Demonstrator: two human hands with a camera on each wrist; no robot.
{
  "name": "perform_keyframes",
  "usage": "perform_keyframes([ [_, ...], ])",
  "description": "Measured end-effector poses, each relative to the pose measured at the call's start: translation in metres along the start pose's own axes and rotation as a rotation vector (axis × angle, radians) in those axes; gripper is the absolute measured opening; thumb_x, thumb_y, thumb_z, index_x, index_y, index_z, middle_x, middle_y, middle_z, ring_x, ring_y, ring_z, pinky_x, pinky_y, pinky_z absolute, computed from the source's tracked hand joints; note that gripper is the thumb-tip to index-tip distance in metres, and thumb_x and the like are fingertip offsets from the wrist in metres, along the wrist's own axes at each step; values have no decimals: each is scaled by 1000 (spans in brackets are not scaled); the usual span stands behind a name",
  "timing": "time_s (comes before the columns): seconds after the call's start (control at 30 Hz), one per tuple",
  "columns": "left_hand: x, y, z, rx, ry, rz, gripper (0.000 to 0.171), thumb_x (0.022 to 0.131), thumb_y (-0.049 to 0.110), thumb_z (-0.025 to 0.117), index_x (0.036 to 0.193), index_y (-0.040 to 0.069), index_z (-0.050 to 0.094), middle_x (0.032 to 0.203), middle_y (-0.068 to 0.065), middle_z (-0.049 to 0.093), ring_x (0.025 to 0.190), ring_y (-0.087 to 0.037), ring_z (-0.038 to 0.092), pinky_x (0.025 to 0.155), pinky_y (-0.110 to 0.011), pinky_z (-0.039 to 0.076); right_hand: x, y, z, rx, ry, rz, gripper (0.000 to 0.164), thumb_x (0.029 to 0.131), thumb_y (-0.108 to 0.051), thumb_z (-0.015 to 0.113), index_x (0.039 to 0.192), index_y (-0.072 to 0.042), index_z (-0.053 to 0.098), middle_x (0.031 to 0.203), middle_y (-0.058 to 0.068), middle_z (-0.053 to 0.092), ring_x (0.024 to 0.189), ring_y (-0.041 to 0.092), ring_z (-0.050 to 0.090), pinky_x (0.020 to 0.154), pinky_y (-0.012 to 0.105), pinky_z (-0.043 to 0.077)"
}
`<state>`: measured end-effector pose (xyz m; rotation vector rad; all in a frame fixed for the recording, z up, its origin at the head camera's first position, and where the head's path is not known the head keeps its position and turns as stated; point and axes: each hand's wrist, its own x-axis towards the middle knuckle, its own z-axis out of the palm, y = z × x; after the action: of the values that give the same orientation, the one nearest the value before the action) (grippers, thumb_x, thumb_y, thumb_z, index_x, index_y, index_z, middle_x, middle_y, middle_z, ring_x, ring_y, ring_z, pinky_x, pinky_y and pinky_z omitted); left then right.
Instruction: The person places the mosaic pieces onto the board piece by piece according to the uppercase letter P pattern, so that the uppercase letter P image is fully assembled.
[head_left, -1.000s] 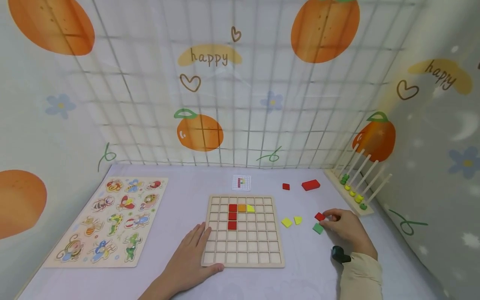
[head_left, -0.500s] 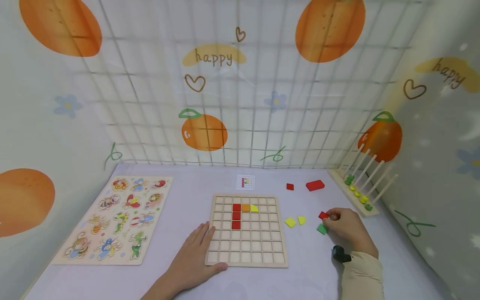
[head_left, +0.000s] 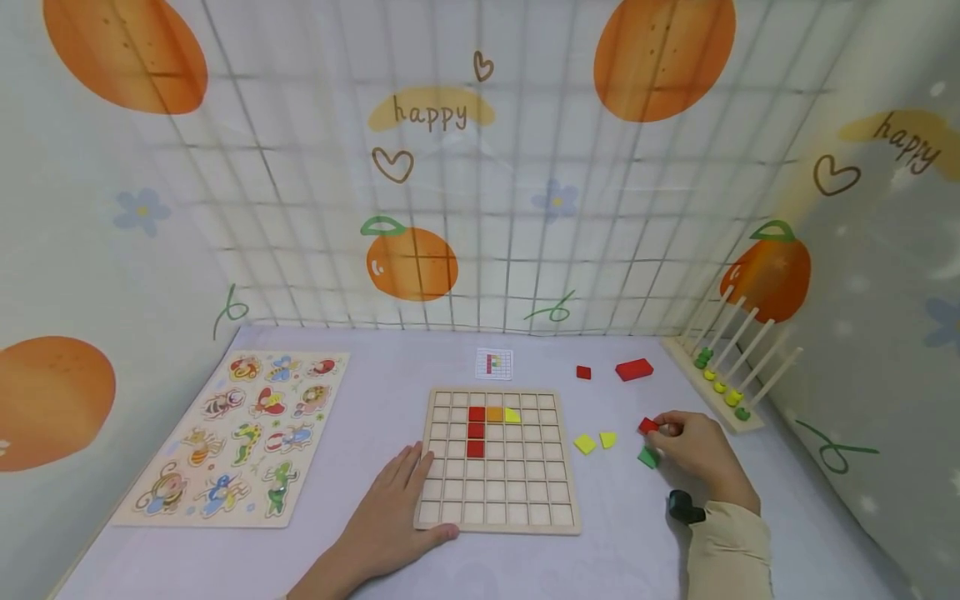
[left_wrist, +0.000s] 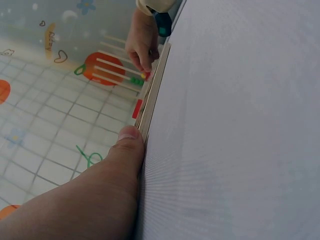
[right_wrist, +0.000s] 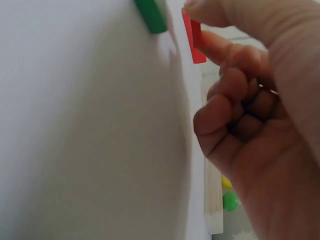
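Observation:
In the head view my left hand (head_left: 393, 508) lies with fingers straight along the left side of a wooden grid board (head_left: 522, 492), its thumb at the front left corner. Set in the board are several red squares (head_left: 476, 431), an orange square (head_left: 495, 414) and a yellow rounded piece (head_left: 512, 415). My right hand (head_left: 697, 450) pinches a red square tile (head_left: 647, 426) between thumb and index finger. Close to those fingers lies a green square tile (head_left: 648, 457). The right wrist view shows the pinched tile edge-on, with the other fingers curled.
Right of the board lie a yellow square (head_left: 585, 444) and a yellow rounded piece (head_left: 607, 439). Farther back are a small red tile (head_left: 583, 372), a red block (head_left: 634, 369), a pattern card (head_left: 494, 364) and a bead rack (head_left: 712, 387). An insect puzzle (head_left: 232, 442) lies left.
The pinched red tile has moved slightly up and away from the green tile with my right hand. My left hand stays at the board. The head view has shifted a little.

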<state>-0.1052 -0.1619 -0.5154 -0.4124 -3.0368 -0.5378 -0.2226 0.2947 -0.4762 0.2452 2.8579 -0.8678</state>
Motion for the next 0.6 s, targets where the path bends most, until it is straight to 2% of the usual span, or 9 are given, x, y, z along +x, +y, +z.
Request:
perform_keyframes([
  [0.17,0,0,0,0,-9,-2,118,78,90,52,161,10,29,170,-13,24,157,-33,23,127,-51,25,-1,-6,0,13,9,-10,44,88,-27,73,121,1,66,93,11,58,92,27,51,62,29,43],
  [0.43,-1,1,-1,-14,-12,-8,117,78,88,55,161,9,29,170,-13,24,157,-33,23,127,-51,25,-4,-19,-2,3,-1,-64,42,89,-26,71,123,-4,67,95,11,56,96,27,50,65,30,44],
  [0.6,-1,2,-2,-15,-11,-8,117,79,87,55,161,9,30,170,-13,25,157,-34,23,126,-52,26,-6,-34,-1,-10,21,-176,30,89,-24,71,113,-6,71,88,7,55,87,23,50,62,29,40],
])
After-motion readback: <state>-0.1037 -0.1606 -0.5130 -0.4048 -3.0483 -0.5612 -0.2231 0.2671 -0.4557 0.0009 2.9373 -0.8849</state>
